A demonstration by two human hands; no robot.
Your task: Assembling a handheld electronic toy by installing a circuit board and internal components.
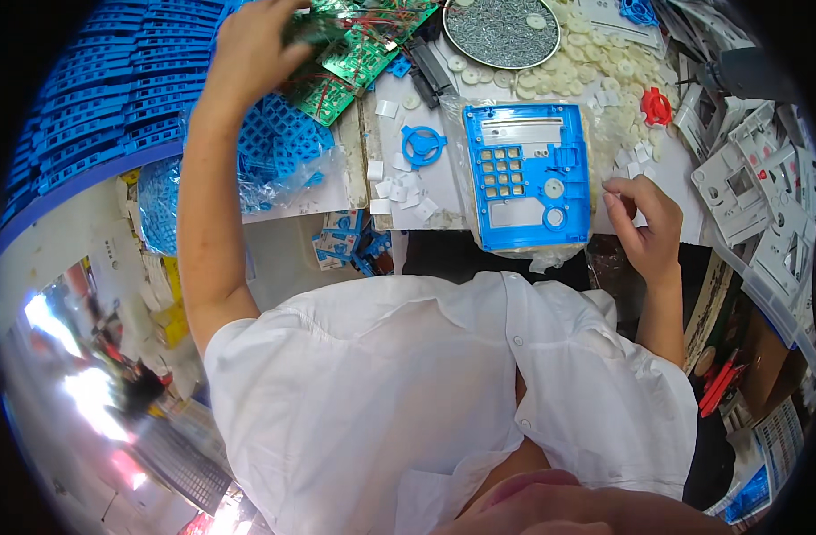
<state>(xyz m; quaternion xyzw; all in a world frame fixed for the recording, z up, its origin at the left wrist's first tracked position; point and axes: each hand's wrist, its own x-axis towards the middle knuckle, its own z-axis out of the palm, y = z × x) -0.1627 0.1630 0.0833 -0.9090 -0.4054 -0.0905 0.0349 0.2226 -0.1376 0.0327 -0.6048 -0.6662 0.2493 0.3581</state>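
My left hand [252, 49] reaches to the far left, over the pile of green circuit boards [363, 58] with red wires. Its thumb and fingers are around a blurred dark green circuit board [315, 28]. In front of me lies a blue plastic housing [531, 207] with a grid of square key holes, set on clear plastic wrap. A round white disc [554, 188] sits in it. Just right of the housing, my right hand [644, 223] is closed, thumb tip near index tip; anything between them is too small to make out.
Stacked blue housings [114, 98] fill the left, beside a bag of blue parts [278, 143]. A round tray of screws [506, 36] and pale discs [590, 58] lie at the back. Near the housing are a blue ring [422, 145], white squares [399, 189], a red part [656, 106] and white panels [746, 187].
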